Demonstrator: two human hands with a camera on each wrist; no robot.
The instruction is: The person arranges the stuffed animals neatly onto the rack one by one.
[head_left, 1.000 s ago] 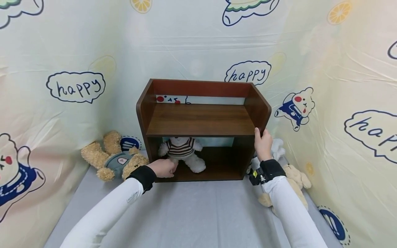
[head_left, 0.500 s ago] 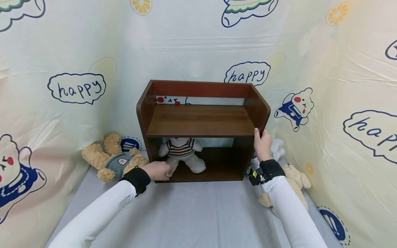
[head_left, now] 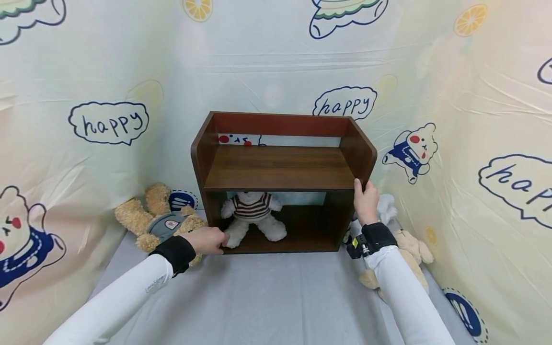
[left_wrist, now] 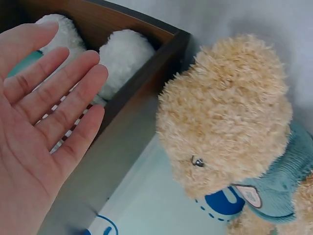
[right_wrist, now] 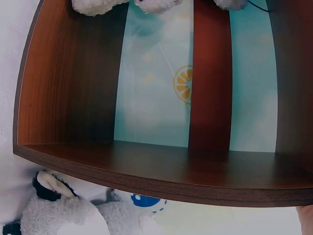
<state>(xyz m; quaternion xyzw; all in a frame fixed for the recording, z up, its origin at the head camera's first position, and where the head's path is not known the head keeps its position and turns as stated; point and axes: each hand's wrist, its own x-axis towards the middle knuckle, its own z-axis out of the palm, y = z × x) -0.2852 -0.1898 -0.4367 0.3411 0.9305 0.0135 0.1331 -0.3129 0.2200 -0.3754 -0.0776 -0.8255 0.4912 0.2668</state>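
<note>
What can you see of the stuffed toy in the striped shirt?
The stuffed toy looks like fluffy white plush, wearing a striped top. It appears seated upright inside the lower left part of the brown shelf unit, arms out and legs spread forward. From the head view, the upper board hides most of its head. The left hand is beside one foot; contact is unclear.

A grey surface (head_left: pixel 276 297) bears shelf (head_left: pixel 278 167), plush toys (head_left: pixel 166 227).

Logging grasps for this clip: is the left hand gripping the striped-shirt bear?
No, the left wrist view shows the left hand with its fingers extended, holding nothing.
</note>
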